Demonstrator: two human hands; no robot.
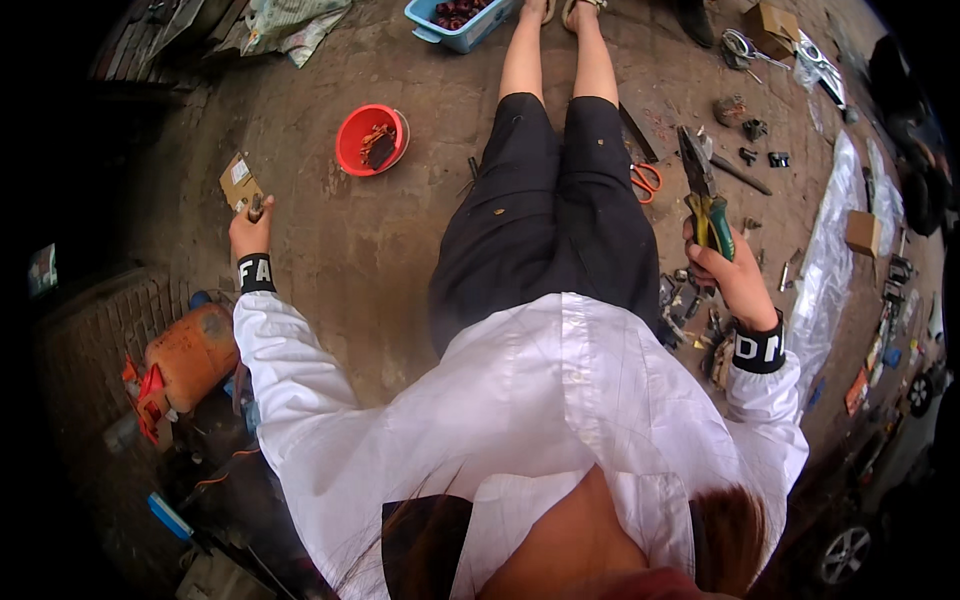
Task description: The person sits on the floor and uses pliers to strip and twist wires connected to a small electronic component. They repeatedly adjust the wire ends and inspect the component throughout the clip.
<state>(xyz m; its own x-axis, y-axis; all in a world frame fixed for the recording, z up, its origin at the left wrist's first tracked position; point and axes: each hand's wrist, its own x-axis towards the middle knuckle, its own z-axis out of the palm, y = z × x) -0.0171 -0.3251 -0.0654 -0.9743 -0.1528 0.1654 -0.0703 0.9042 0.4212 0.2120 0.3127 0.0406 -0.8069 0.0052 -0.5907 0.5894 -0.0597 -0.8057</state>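
Observation:
My right hand [730, 272], raised beside my dark trousers, is wrapped round the handles of a pair of pliers [697, 165]. The handles are green and yellow, and the jaws point away from me. Out to the left, my left hand [250, 232] is closed on a small dark piece [256, 206] that pokes up between thumb and fingers; its kind is too small to make out. Just beyond that hand shows a bit of brown cardboard [238, 180] with a white label. I cannot tell whether the hand touches it.
A red bucket [346, 140] with copper-coloured scraps stands ahead on the left, a blue basin [468, 38] of dark red pieces farther off. Orange-handled scissors [648, 184], a hammer [742, 174] and plastic sheeting [832, 240] lie on the right. An orange gas cylinder [192, 357] is at left.

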